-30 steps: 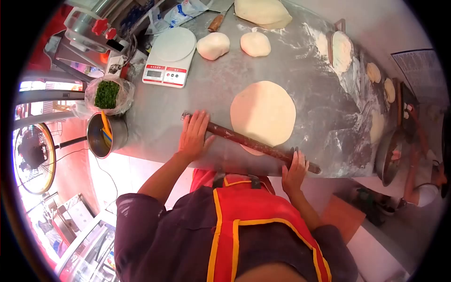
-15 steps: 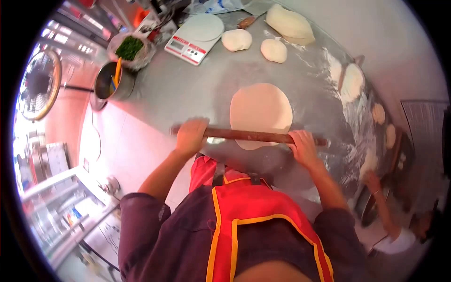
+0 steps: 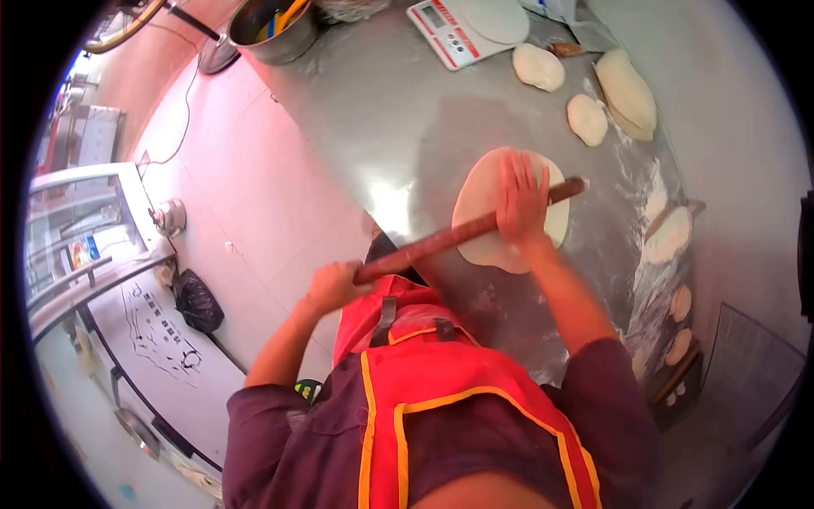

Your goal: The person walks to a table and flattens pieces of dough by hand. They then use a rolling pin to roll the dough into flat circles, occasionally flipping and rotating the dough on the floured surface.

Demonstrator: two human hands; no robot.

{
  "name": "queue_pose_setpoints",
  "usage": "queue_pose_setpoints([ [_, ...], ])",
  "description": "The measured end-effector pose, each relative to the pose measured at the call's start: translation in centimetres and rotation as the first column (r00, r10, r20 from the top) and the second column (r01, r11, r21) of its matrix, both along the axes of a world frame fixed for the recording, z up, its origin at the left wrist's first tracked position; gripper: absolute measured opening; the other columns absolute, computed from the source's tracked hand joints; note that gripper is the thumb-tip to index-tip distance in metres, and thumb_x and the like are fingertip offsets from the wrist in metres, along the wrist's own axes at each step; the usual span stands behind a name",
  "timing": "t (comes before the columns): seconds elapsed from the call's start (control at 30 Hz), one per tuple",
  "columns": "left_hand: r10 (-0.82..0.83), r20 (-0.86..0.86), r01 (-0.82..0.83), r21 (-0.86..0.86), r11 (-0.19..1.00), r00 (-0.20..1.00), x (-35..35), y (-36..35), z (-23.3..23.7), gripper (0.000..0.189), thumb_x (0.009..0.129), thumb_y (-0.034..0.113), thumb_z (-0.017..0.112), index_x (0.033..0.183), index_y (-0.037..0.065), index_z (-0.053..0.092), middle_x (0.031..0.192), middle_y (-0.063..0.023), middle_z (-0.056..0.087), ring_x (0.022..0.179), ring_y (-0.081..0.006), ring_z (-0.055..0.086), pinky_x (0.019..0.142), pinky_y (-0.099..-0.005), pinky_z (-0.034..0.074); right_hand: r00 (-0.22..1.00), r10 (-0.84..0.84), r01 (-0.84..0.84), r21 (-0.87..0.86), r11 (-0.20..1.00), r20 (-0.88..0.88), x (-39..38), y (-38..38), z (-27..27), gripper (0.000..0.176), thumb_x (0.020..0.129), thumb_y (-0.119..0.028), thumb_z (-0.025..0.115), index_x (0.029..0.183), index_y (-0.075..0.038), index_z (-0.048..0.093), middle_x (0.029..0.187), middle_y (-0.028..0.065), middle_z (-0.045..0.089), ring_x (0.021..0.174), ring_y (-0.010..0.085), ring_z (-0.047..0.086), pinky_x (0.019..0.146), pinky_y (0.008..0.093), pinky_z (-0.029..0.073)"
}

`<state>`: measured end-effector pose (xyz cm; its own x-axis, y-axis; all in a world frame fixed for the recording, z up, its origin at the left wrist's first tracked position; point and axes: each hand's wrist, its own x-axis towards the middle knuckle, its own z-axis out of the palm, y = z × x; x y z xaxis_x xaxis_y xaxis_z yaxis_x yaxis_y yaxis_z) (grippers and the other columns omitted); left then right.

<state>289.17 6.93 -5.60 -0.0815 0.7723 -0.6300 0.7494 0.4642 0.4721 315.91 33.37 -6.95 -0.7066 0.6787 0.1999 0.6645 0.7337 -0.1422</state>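
A wooden rolling pin (image 3: 432, 244) lies slantwise over a flat round of dough (image 3: 477, 191) on the metal table. My left hand (image 3: 333, 287) is closed around the pin's near end, out past the table edge by the apron. Farther along the pin, my right hand (image 3: 521, 204) rests across it with fingers stretched flat over the dough. The pin's far end sticks out beyond the right hand. Part of the dough is hidden under the right hand and the pin.
A kitchen scale (image 3: 458, 38) stands at the back, near two dough balls (image 3: 538, 67) and a larger dough lump (image 3: 626, 92). Flour and more dough pieces (image 3: 670, 236) lie along the right side. A metal pot (image 3: 275, 38) sits at the back left corner.
The pin has swung from nearly level to slanted, its left end nearer my body. My right hand has moved from gripping the pin to lying flat across it. The view has shifted left.
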Motion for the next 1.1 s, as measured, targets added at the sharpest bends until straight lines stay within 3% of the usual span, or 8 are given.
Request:
queue_pose_setpoints([
  [0.13, -0.028, -0.143, 0.032, 0.027, 0.999, 0.989, -4.2, 3.7, 1.2, 0.05, 0.079, 0.055, 0.069, 0.091, 0.007, 0.061, 0.075, -0.0169, 0.067, 0.072, -0.0363, 0.067, 0.065, -0.0483, 0.051, 0.993, -0.017, 0.031, 0.118, 0.992, -0.118, -8.1, 6.2, 0.3, 0.05, 0.097, -0.023, 0.048, 0.143, -0.006, 0.043, 0.147, 0.0135, 0.044, 0.138, 0.0341, 0.037, 0.115, 0.0586, 0.019],
  [0.4, -0.089, -0.006, 0.089, 0.051, 0.995, 0.996, -2.7, -0.1, -0.3, 0.041, 0.081, 0.047, 0.07, 0.089, 0.009, 0.061, 0.073, -0.0154, 0.066, 0.069, -0.037, 0.065, 0.062, -0.0488, 0.049, 1.0, -0.012, 0.016, -0.134, 0.991, 0.028, 0.6, -3.1, 0.7, 0.048, 0.097, -0.021, 0.042, 0.141, -0.002, 0.047, 0.147, 0.0177, 0.044, 0.139, 0.035, 0.038, 0.115, 0.0573, 0.019],
  [0.43, -0.081, -0.033, 0.084, 0.072, 0.994, 0.996, -3.9, 0.4, -0.8, 0.04, 0.082, 0.047, 0.07, 0.089, 0.008, 0.06, 0.073, -0.0151, 0.066, 0.069, -0.0369, 0.065, 0.062, -0.0488, 0.049, 0.999, 0.04, -0.04, 0.013, 0.999, -0.007, -1.5, -1.0, -0.1, 0.049, 0.095, -0.022, 0.05, 0.14, -0.002, 0.048, 0.144, 0.0184, 0.048, 0.136, 0.0367, 0.041, 0.113, 0.059, 0.021],
  [0.6, -0.001, -0.191, 0.034, 0.169, 0.985, 0.982, -9.2, 6.7, 1.2, 0.042, 0.084, 0.046, 0.068, 0.085, 0.005, 0.057, 0.073, -0.0161, 0.066, 0.069, -0.0373, 0.065, 0.061, -0.0481, 0.049, 0.995, 0.0, 0.017, 0.162, 0.987, -0.1, -13.1, 9.5, 0.1, 0.055, 0.098, -0.028, 0.049, 0.149, -0.011, 0.036, 0.152, 0.0129, 0.038, 0.14, 0.0328, 0.034, 0.114, 0.059, 0.02],
  [0.9, -0.029, -0.049, 0.03, 0.017, 0.999, 0.998, -0.7, -1.2, 0.1, 0.042, 0.082, 0.049, 0.069, 0.089, 0.008, 0.061, 0.074, -0.0161, 0.066, 0.072, -0.0366, 0.065, 0.064, -0.0484, 0.049, 0.998, 0.07, -0.066, -0.233, 0.97, 0.007, 3.9, -6.6, 2.5, 0.053, 0.097, -0.023, 0.047, 0.145, -0.002, 0.04, 0.149, 0.0193, 0.041, 0.138, 0.0358, 0.038, 0.115, 0.0576, 0.019],
  [0.97, -0.028, -0.07, 0.03, 0.033, 0.999, 0.997, -0.2, -2.2, -0.4, 0.04, 0.083, 0.047, 0.068, 0.09, 0.009, 0.061, 0.075, -0.0151, 0.066, 0.072, -0.0366, 0.065, 0.064, -0.0478, 0.049, 0.965, 0.17, -0.15, -0.115, 0.982, 0.202, 2.6, -3.4, 2.1, 0.053, 0.097, -0.024, 0.047, 0.145, -0.001, 0.039, 0.15, 0.0196, 0.039, 0.139, 0.0352, 0.037, 0.115, 0.0579, 0.018],
  [1.03, -0.063, -0.13, 0.073, 0.068, 0.995, 0.989, -0.5, -1.7, -0.8, 0.037, 0.083, 0.045, 0.069, 0.091, 0.01, 0.061, 0.076, -0.014, 0.067, 0.073, -0.0363, 0.065, 0.064, -0.0473, 0.049, 0.993, 0.105, -0.106, -0.019, 0.994, -0.057, -1.4, 0.0, 2.3, 0.053, 0.099, -0.025, 0.045, 0.147, -0.004, 0.037, 0.153, 0.0143, 0.036, 0.141, 0.0321, 0.034, 0.116, 0.0574, 0.019],
  [1.1, -0.047, -0.176, 0.058, 0.058, 0.997, 0.983, 0.6, -1.7, 0.2, 0.037, 0.083, 0.044, 0.068, 0.09, 0.009, 0.06, 0.076, -0.0146, 0.067, 0.071, -0.0368, 0.066, 0.063, -0.0475, 0.05, 0.993, 0.112, -0.114, -0.076, 0.991, -0.029, -1.7, -0.5, 0.4, 0.053, 0.098, -0.025, 0.046, 0.148, -0.007, 0.037, 0.154, 0.012, 0.036, 0.141, 0.0314, 0.035, 0.116, 0.0559, 0.019],
])
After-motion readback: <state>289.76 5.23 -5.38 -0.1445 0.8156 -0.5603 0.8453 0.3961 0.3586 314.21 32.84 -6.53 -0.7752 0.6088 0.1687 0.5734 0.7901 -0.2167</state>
